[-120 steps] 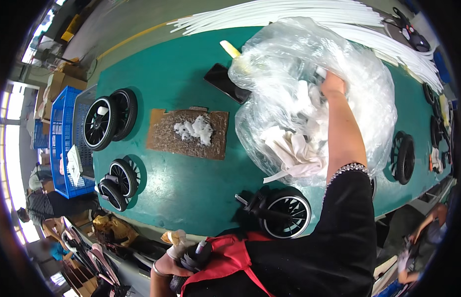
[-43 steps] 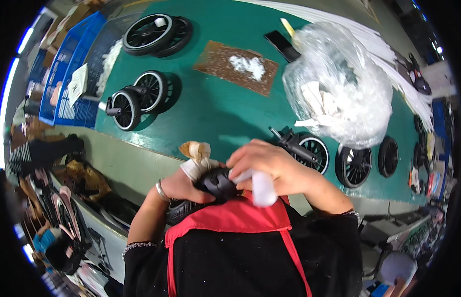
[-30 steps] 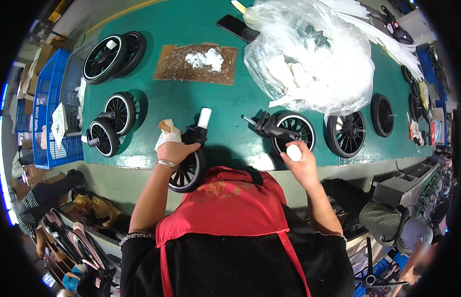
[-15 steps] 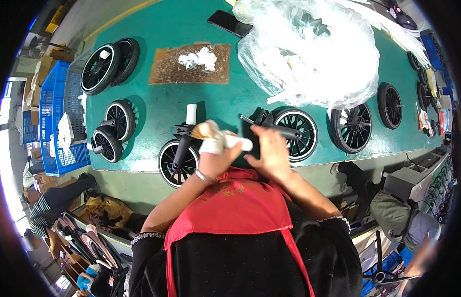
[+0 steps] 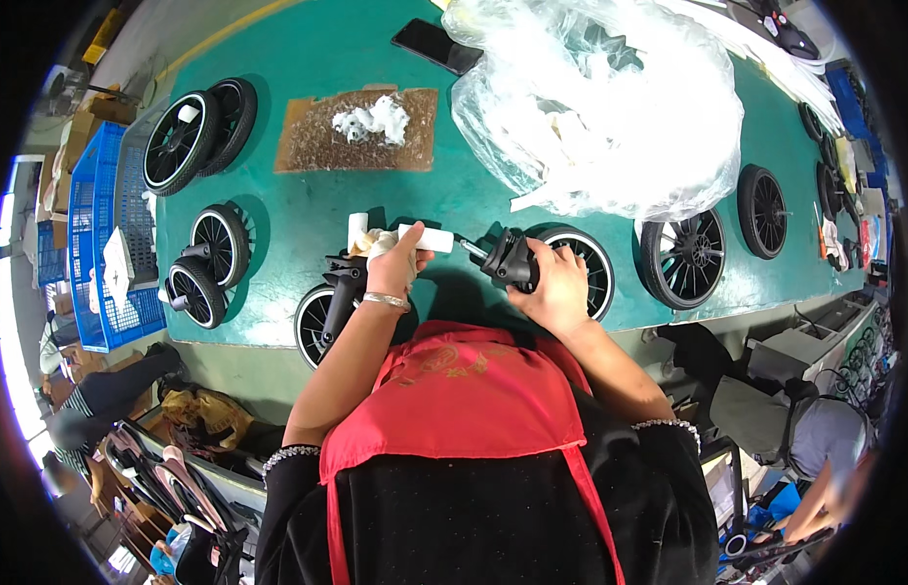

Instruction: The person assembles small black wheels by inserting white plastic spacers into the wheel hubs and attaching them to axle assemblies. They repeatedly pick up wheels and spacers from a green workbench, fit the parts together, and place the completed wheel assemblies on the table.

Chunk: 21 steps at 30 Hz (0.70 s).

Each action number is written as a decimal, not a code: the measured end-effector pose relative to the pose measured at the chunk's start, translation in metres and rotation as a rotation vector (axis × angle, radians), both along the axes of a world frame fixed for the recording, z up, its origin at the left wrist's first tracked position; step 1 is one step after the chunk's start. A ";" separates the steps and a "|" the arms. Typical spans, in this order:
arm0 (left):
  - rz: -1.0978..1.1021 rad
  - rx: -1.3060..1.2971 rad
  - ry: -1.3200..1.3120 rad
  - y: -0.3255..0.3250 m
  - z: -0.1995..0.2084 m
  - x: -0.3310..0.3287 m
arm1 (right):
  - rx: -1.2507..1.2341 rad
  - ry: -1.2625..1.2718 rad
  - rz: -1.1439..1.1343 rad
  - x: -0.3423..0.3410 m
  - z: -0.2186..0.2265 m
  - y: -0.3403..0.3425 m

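White sleeve (image 5: 430, 240): held in left hand (image 5: 395, 265) over green counter (image 5: 303, 210), end just apart from metal pin (image 5: 473, 249).
Black fork (image 5: 510, 259): now grasped by right hand (image 5: 559, 283), spread loosely there moments earlier.
Pin: brought nearly in line with sleeve; aligning judged under way, fitting not yet done.
Left fork (image 5: 345, 290): second white sleeve (image 5: 357, 230) seated.

White tube (image 5: 427, 239), short, smooth, held roughly level by left hand (image 5: 395, 265). Its right end sits at the tip of a bare metal pin (image 5: 474, 250); contact cannot be told. Pin juts leftward from black fork (image 5: 511, 261), gripped in right hand (image 5: 555, 290). Fork tilted, lying on its side; pale-rimmed black wheel (image 5: 594, 263) behind the hand, partly hidden.
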<state>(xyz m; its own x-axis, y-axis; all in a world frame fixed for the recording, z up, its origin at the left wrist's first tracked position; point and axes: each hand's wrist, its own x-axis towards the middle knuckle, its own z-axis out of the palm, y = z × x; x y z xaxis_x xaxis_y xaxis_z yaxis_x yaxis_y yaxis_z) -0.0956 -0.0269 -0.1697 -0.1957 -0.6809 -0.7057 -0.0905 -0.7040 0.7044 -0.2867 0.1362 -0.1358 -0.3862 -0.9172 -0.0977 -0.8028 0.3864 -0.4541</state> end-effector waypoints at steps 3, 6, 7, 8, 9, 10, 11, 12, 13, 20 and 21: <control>-0.002 -0.009 0.083 0.006 0.014 -0.001 | -0.057 -0.101 0.017 0.000 0.011 0.007; -0.062 -0.106 0.169 0.010 0.028 0.006 | -0.085 -0.196 0.000 0.005 0.019 0.007; -0.074 -0.138 0.162 0.010 0.033 0.009 | -0.094 -0.221 -0.019 0.005 0.020 0.006; -0.086 -0.170 0.156 0.011 0.040 0.012 | -0.102 -0.245 -0.037 0.006 0.021 0.005; -0.102 -0.202 0.146 0.011 0.047 0.015 | -0.112 -0.273 -0.058 0.008 0.021 0.005; -0.118 -0.229 0.159 0.011 0.055 0.018 | -0.135 -0.313 -0.079 0.009 0.024 0.003; -0.120 -0.270 0.151 0.012 0.062 0.020 | -0.147 -0.330 -0.063 0.010 0.025 0.003; -0.124 -0.313 0.144 0.013 0.068 0.021 | -0.162 -0.345 -0.049 0.011 0.027 0.001; -0.130 -0.356 0.138 0.014 0.073 0.023 | -0.176 -0.360 -0.035 0.012 0.029 0.000; -0.241 -0.406 0.190 0.022 0.119 0.020 | -0.241 -0.554 -0.003 0.018 0.050 0.006; -0.257 -0.429 0.211 0.025 0.123 0.018 | -0.265 -0.596 0.008 0.017 0.050 0.006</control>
